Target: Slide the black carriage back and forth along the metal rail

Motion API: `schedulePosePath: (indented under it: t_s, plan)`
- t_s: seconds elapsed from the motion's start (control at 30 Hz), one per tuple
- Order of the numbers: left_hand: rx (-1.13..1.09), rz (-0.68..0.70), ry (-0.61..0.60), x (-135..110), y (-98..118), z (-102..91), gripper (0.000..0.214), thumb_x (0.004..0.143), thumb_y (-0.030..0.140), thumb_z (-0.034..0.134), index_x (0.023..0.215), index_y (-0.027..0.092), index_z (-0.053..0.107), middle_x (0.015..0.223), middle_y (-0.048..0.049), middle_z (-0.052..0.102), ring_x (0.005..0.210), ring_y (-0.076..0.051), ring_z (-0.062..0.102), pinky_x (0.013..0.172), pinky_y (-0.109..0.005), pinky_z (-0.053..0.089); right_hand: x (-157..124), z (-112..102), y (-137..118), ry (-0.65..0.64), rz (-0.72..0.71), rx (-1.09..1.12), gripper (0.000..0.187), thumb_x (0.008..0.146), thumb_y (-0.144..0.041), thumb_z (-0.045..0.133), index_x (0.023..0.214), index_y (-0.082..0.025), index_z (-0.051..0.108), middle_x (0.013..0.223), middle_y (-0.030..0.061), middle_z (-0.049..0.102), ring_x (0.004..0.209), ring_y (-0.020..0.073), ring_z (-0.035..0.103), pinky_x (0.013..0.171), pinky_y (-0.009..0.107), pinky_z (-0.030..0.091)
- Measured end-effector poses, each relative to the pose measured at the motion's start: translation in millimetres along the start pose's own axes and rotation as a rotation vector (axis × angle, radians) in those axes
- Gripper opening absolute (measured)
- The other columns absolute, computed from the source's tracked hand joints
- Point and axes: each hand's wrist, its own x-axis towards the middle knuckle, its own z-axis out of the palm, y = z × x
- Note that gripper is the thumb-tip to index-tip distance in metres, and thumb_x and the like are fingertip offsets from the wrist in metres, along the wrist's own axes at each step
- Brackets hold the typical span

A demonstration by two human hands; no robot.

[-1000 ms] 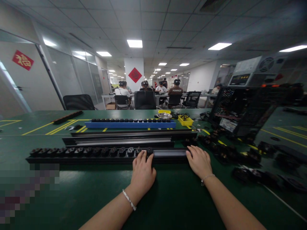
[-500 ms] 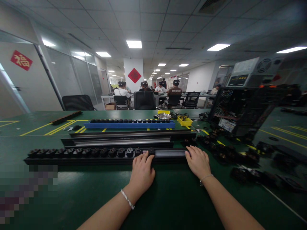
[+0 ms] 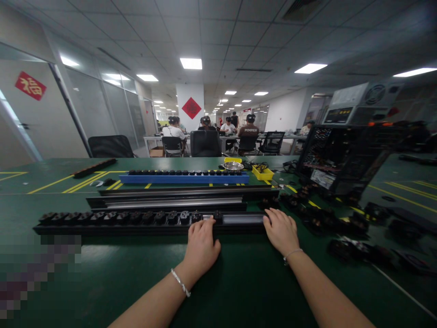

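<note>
A long black rail [image 3: 119, 230] lies across the green table, carrying a row of black socket-like modules [image 3: 146, 217]. Toward its right part one separate module [image 3: 217, 217] sits in the channel, with bare grey channel [image 3: 242, 219] to its right. My left hand [image 3: 203, 243] rests over the rail's front edge, its fingers stretched out and an index fingertip just left of that separate module. The left thumb stands apart, below the rail. My right hand [image 3: 282, 232] has its fingers curled over the rail's right end; part of its grip is hidden.
Behind lie two dark profiles [image 3: 170, 201] and a blue rail [image 3: 184, 179] with modules. A yellow bin [image 3: 262, 173] and metal dish [image 3: 233, 166] stand farther back. Loose black parts [image 3: 321, 214] and an open computer case [image 3: 337, 159] occupy the right. Several people sit beyond.
My left index finger has drawn slightly left off the separate module's front, and more of the module shows. The module appears slightly farther right. My right hand stays put.
</note>
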Motion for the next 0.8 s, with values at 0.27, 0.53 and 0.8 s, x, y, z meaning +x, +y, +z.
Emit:
schedulePosePath:
  t_s: [0.27, 0.53, 0.8]
  plan:
    - [-0.008, 0.005, -0.019, -0.1, 1.0, -3.0, 0.050, 0.072, 0.020, 0.051, 0.122, 0.018, 0.046, 0.123, -0.0072, 0.055, 0.116, -0.023, 0.042, 0.102, -0.040, 0.025, -4.9, -1.2, -17.4, -0.022, -0.241, 0.146, 0.039, 0.086, -0.028, 0.032, 0.111, -0.019, 0.061, 0.120, 0.0066, 0.058, 0.114, 0.0197, 0.047, 0.099, 0.038, 0.032]
    - [0.006, -0.009, -0.038, 1.2, 2.8, -3.4, 0.051, 0.069, 0.018, 0.051, 0.120, 0.020, 0.047, 0.123, -0.0049, 0.055, 0.115, -0.023, 0.042, 0.101, -0.040, 0.024, -20.0, -2.5, -54.0, -0.147, -0.557, 0.260, 0.043, 0.079, -0.019, 0.040, 0.119, -0.027, 0.055, 0.122, 0.0033, 0.056, 0.116, 0.0180, 0.045, 0.100, 0.039, 0.029]
    - [0.006, 0.022, -0.019, 1.0, 1.2, -3.2, 0.053, 0.067, 0.019, 0.053, 0.120, 0.021, 0.046, 0.120, -0.0036, 0.057, 0.113, -0.024, 0.042, 0.099, -0.040, 0.025, -23.9, -5.6, -65.0, -0.237, -0.519, 0.246, 0.048, 0.075, -0.016, 0.042, 0.120, -0.030, 0.052, 0.122, 0.0019, 0.057, 0.114, 0.0171, 0.045, 0.102, 0.041, 0.019]
